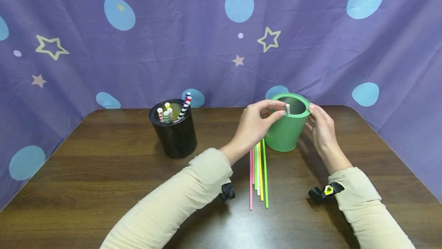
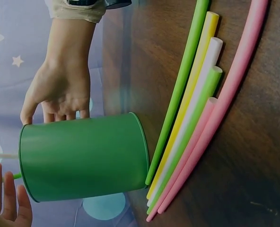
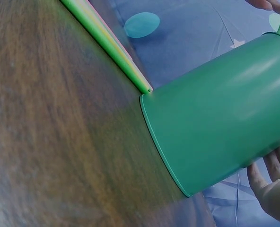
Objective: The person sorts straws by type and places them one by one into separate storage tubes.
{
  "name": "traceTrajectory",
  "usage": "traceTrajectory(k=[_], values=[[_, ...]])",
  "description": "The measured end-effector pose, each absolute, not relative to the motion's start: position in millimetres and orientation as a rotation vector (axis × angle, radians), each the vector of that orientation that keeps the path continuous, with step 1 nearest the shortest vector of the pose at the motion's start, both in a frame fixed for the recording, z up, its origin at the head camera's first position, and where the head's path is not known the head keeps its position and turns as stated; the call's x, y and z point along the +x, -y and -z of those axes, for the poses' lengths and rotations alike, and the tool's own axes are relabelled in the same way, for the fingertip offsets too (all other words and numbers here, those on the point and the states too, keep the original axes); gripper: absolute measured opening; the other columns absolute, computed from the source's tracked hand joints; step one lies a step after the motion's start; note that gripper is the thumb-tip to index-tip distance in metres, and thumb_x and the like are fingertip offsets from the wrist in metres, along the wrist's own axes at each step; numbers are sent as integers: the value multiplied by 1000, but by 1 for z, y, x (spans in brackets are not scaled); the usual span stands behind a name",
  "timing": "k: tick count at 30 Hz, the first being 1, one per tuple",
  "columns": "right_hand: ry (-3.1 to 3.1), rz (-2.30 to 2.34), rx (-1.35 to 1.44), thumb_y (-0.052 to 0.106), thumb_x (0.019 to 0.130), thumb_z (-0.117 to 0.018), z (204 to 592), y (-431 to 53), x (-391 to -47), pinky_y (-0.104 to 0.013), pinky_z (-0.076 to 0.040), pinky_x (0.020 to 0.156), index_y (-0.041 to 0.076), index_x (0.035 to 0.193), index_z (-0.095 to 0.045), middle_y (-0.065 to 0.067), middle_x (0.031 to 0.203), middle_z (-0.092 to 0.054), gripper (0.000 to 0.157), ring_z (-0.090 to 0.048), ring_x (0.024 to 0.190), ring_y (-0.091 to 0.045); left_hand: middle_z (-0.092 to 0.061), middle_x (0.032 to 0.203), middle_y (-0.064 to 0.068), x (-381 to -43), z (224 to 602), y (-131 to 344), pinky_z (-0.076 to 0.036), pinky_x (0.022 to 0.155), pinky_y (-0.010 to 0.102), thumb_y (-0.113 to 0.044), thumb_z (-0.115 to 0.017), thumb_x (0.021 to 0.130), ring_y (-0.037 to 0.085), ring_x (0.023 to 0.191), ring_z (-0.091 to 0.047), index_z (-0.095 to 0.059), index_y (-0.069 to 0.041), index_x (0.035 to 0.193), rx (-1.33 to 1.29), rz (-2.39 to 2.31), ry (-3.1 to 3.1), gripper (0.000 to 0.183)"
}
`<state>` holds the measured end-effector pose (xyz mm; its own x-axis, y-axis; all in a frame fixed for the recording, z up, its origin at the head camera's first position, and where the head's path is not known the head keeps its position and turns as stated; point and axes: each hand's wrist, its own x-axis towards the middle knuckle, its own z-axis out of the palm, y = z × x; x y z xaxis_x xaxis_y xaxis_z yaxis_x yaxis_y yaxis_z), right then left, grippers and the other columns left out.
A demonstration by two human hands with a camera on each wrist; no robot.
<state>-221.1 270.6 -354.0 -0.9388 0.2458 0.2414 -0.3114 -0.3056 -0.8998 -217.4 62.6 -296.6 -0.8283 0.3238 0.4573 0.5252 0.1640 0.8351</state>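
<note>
"What held what?"

"The black can, on my left, held a bunch of striped straws; three of them, with blue, red and black markings, leaned against its right edge. The green can stood upright on the table, with a pale stick at the near side of its mouth."

"And your hands?"

"My left hand pinched that pale stick between thumb and forefinger, right at the rim. My right hand gripped the green can from the other side, its fingers bent against the wall."

"Was anything else near?"

"Six loose sticks, two pink, two green, one white and one yellow, lay side by side on the wood, their far ends close by the green can's base."

"Did the wrist views add anything?"

"The left wrist view showed a green stick poking from the mouth beside the pale one, which the head view hid behind my fingers. I couldn't tell whether I grasped that one too. Only the head view looked down into the green can's opening, and only there did the black can appear."
</note>
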Motion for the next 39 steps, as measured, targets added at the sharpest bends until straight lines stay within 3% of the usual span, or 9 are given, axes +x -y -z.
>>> traceTrajectory(k=[15, 22, 29, 35, 39], values=[[1595, -2287, 88, 17, 102, -54, 355, -271, -223, -19, -49, 78, 21, 99, -70, 8, 94, -72, 17, -65, 89, -5, -74, 105, 1, -209, 310, -48, -49, 83, 20, -13, -72, 91, 4, 87, -65, -73, -9, 113, -928, 1692, 2322, 22], [1607, -2278, 73, 18, 102, -54, 355, -271, -223, -19, -49, 79, 21, 99, -70, 9, 94, -72, 16, -65, 90, -5, -74, 102, -5, -194, 318, -33, -48, 74, 22, -15, -73, 91, 5, 83, -61, -74, -12, 111, -981, 1615, 2442, 20], [1616, -2274, 47, 18, 102, -53, 355, -271, -222, -19, -48, 79, 22, 98, -70, 9, 94, -72, 18, -64, 90, -4, -73, 103, 0, -190, 328, -20, -50, 71, 22, -9, -72, 90, 8, 76, -61, -75, -9, 108, -924, 1591, 2567, 18], [1619, -2281, 47, 19, 102, -54, 355, -272, -222, -19, -49, 80, 21, 100, -69, 9, 95, -72, 16, -65, 91, -5, -72, 96, -5, -188, 335, -10, -49, 71, 24, -10, -72, 89, 6, 78, -61, -75, -13, 108, -854, 1443, 2730, 19], [1623, -2280, 43, 19, 102, -55, 355, -272, -222, -19, -49, 80, 22, 100, -69, 9, 96, -72, 15, -65, 91, -6, -70, 89, -4, -190, 340, -7, -48, 70, 24, -11, -72, 90, 8, 77, -61, -74, -11, 109, -844, 1380, 2788, 20]])
